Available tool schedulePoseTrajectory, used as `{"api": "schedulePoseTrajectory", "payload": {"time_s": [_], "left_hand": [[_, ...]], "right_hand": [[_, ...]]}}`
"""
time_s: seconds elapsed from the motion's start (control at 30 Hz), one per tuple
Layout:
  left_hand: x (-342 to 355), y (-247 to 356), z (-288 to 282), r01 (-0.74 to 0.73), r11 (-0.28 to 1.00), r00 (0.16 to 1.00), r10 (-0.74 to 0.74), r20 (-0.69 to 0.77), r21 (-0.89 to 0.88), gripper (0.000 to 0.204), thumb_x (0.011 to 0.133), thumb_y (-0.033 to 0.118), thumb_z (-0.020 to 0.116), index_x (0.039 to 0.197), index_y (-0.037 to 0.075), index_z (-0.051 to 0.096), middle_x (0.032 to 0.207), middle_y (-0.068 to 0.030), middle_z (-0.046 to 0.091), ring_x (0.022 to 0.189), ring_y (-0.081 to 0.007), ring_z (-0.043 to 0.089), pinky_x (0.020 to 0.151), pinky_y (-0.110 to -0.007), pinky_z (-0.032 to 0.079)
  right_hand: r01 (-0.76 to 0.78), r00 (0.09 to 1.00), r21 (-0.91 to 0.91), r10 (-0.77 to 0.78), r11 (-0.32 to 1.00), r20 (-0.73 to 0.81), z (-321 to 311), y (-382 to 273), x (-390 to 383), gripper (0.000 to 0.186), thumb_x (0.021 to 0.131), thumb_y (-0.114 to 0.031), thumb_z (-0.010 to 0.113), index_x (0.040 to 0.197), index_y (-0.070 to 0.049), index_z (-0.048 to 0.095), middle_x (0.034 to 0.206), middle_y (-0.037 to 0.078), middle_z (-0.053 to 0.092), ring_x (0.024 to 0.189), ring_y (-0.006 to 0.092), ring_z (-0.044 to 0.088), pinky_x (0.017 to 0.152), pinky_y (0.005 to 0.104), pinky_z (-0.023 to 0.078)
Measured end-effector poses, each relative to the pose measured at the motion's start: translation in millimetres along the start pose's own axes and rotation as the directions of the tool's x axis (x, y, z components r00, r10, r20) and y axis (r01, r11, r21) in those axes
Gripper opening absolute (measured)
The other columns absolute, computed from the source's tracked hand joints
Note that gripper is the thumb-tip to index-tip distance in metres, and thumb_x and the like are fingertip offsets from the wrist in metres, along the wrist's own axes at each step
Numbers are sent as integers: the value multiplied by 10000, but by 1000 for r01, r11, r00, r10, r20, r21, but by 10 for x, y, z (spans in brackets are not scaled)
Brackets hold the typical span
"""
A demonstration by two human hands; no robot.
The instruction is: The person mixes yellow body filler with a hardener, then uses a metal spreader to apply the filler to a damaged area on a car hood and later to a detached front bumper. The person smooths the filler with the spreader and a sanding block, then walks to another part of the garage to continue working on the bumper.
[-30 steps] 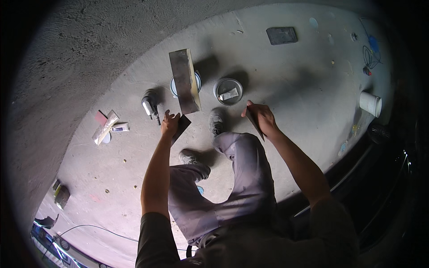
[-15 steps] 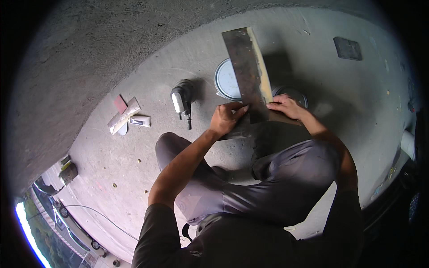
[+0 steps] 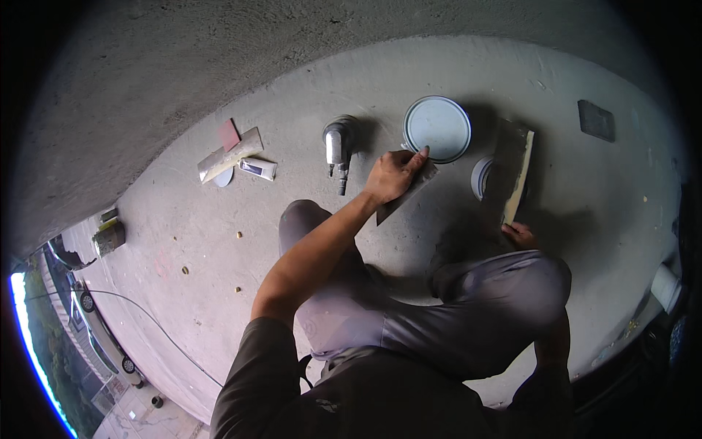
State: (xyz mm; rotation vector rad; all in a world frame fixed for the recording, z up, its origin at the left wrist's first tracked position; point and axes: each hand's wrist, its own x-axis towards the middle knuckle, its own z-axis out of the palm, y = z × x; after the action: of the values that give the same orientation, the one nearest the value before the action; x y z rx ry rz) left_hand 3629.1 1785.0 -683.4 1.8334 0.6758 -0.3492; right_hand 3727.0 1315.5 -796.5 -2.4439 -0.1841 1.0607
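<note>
Crouched on concrete, a scraper in one hand and a board in the other

The left hand (image 3: 393, 174) has its fingers clamped on a flat scraper (image 3: 406, 196), blade angled down toward the knee, fingertips just beside a round tin lid (image 3: 437, 129). The right hand (image 3: 521, 234) grips the lower end of a long board (image 3: 514, 173), which stands tilted over a smaller tin (image 3: 480, 177). An air sander (image 3: 338, 143) lies left of the lid; a tube (image 3: 257, 169) and scraps sit further left on the floor (image 3: 219, 241)
</note>
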Motion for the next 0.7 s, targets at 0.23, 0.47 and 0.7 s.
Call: {"api": "schedulePoseTrajectory", "payload": {"time_s": [0.23, 0.47, 0.7], "left_hand": [[-2, -180, -245, 14, 885, 977, 86, 194, -465, 590, 1001, 294, 723, 1419, -70, 520, 1235, -127, 670, 1147, -179, 596, 1054, -298, 428], [133, -16, -105, -380, 855, 921, 385, -58, -354, 748, 959, 66, 709, 1594, 82, 314, 1223, -236, 700, 1085, -304, 712, 948, -371, 557], [825, 234, 87, -526, 676, 743, 661, -109, 516, 733, 936, 224, 733, 1573, 117, 388, 1406, -289, 586, 1283, -453, 591, 1065, -458, 500]], "right_hand": [[-65, 998, 38, 64, 997, 24, 253, -74, 136, 485, 925, -508, 759, 1082, -49, 780, 938, 112, 785, 822, 174, 717, 760, 341, 538], [57, 992, 367, -94, 929, 85, 28, -427, -20, 332, 1013, -326, 701, 1093, -6, 731, 943, 80, 751, 864, 94, 643, 793, 299, 510], [428, 902, 311, -377, 849, -213, -537, -1285, -350, 286, 1007, -278, 702, 1028, 5, 736, 768, 65, 680, 734, 83, 569, 699, 296, 477]]}}
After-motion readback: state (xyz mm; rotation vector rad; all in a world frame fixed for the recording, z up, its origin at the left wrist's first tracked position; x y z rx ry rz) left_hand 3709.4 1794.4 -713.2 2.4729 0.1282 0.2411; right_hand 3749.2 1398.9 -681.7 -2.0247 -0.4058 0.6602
